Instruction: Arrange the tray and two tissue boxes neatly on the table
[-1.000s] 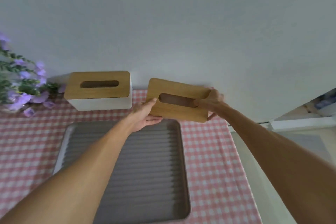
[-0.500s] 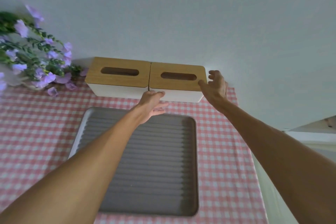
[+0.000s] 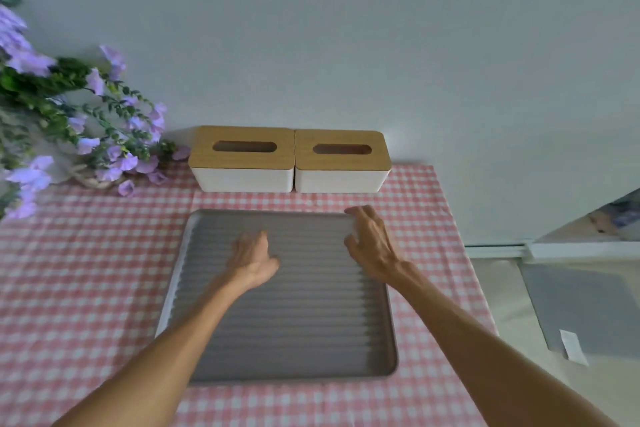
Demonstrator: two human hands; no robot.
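Two white tissue boxes with wooden slotted lids stand side by side against the wall, the left box (image 3: 242, 163) touching the right box (image 3: 341, 163). In front of them a grey ribbed tray (image 3: 294, 322) lies flat on the pink checked tablecloth (image 3: 86, 270). My left hand (image 3: 252, 258) hovers over the tray's far half, fingers loosely apart, holding nothing. My right hand (image 3: 370, 243) is above the tray's far right corner, fingers spread and empty. Both hands are clear of the boxes.
A bunch of purple flowers (image 3: 69, 125) lies at the table's far left, close to the left box. The table's right edge (image 3: 464, 253) drops to a floor with a grey mat (image 3: 581, 308). A plain wall rises behind the boxes.
The right box was set down beside the left one against the wall. Both hands then let go and drew back toward me over the tray.
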